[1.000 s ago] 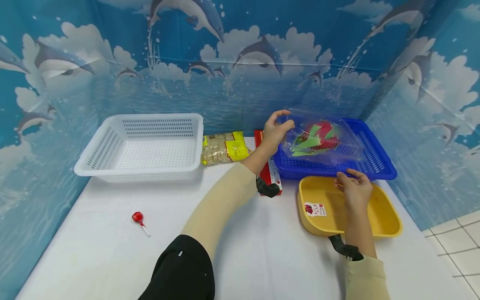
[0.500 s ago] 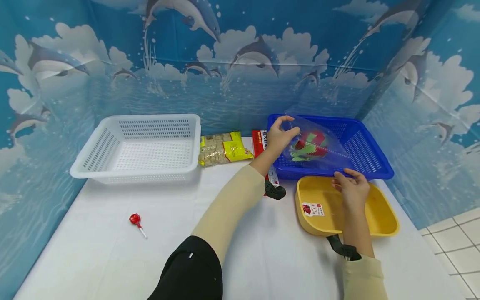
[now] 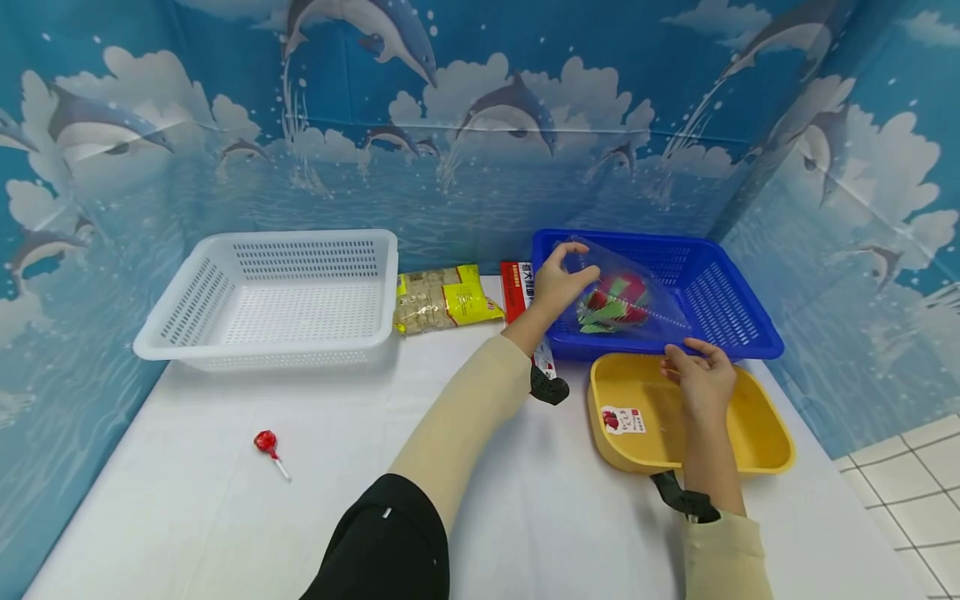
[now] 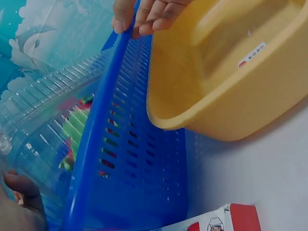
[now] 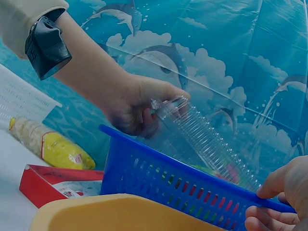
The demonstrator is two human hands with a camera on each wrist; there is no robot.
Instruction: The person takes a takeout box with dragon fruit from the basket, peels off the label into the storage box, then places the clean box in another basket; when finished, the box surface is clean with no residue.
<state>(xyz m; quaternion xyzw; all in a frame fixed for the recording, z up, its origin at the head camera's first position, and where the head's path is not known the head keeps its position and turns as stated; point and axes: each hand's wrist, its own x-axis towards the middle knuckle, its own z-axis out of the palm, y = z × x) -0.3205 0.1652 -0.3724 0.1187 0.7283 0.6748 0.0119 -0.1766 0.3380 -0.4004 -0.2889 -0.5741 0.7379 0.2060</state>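
My left hand [image 3: 562,283] grips one end of a clear plastic box [image 3: 663,304] with ridged edges. It holds the box tilted inside the blue basket [image 3: 738,287], at the left half. A red-and-green thing that looks like a dragon fruit [image 3: 618,298] shows through the clear plastic. My right hand [image 3: 703,379] pinches the basket's front rim between thumb and fingers, as the left wrist view shows from the side. Under that hand stands a yellow tub [image 3: 622,450] with a small label on its inner wall.
A white basket [image 3: 300,342] stands at the back left, beside a yellow-and-clear food packet [image 3: 450,300]. A red box [image 3: 516,287] lies between that packet and the blue basket, partly behind my left arm. A red lollipop [image 3: 266,442] lies on the table at the left.
My left hand has brought the clear box down into the blue basket, a little to the left. The right hand has stayed on the front rim. The view has shifted slightly.
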